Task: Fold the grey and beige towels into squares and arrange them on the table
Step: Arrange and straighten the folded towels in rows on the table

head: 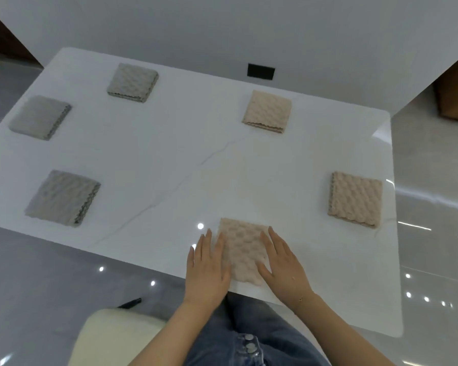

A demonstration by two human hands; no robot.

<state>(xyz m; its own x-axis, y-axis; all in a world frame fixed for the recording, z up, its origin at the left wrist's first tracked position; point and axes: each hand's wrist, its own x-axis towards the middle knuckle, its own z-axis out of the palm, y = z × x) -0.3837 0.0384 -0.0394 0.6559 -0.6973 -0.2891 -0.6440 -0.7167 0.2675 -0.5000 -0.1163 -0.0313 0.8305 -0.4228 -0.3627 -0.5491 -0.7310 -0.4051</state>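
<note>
At lower centre of frame, folded beige towel (pixel 245 249) on white table (pixel 169 154) near edge; left hand (pixel 206 268) and right hand (pixel 283 265) flat, fingers straight, pressing its sides.

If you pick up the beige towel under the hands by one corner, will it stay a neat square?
Probably not. The beige towel is soft, bumpy cloth, so it would likely flop and unfold. It looks light, since it is only a few thin layers. The glossy table looks smooth, so pushed flat by the left hand and right hand, it may slide easily.
</note>
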